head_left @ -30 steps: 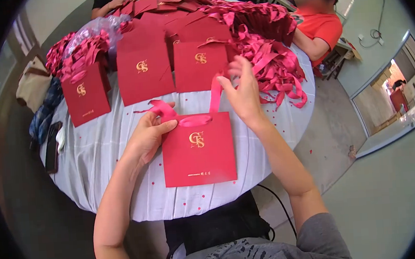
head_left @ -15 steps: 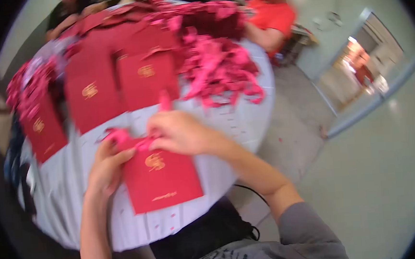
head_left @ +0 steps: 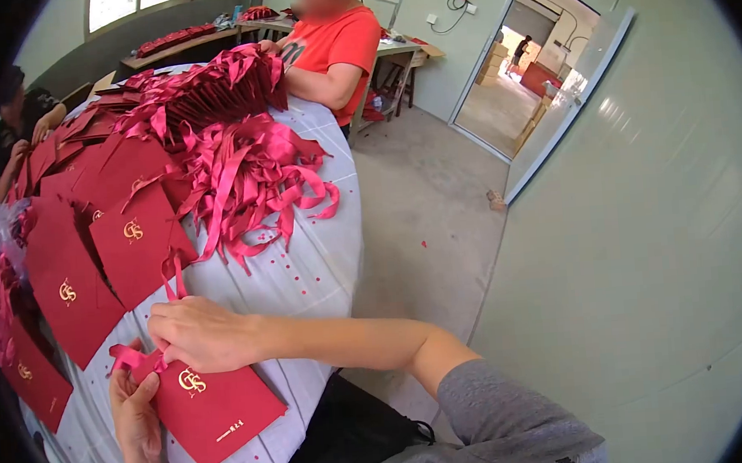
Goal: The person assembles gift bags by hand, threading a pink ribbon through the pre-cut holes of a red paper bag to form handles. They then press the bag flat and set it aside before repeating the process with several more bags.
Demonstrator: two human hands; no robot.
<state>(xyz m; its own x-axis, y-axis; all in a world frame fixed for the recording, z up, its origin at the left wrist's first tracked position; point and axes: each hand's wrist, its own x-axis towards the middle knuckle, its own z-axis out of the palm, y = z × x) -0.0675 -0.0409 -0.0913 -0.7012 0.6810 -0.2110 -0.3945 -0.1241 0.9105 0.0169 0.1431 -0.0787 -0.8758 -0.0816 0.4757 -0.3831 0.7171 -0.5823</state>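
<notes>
A red card bag (head_left: pixel 220 414) with a gold logo lies at the table's near edge, with pink ribbon (head_left: pixel 128 357) at its top. My left hand (head_left: pixel 134 411) grips its upper left corner, thumb on the front by the ribbon knot. Over the top edge, my right hand (head_left: pixel 197 334) is closed with fingers pinched on the ribbon, and a ribbon loop stands up behind it. Just beyond lie more red bags (head_left: pixel 136 248) with the same logo. The right fingertips are partly hidden.
The round table (head_left: pixel 321 252) has a white cloth with small red dots. Pink ribbons (head_left: pixel 247 180) and stacked bags cover its far side. A person in a red shirt (head_left: pixel 333 58) stands beyond; another person (head_left: pixel 32 126) is at far left. An open door (head_left: pixel 569 106) is at right.
The view has turned to the right, so the table, bags and hands appear further left. Both hands stay at the top of the same bag.
</notes>
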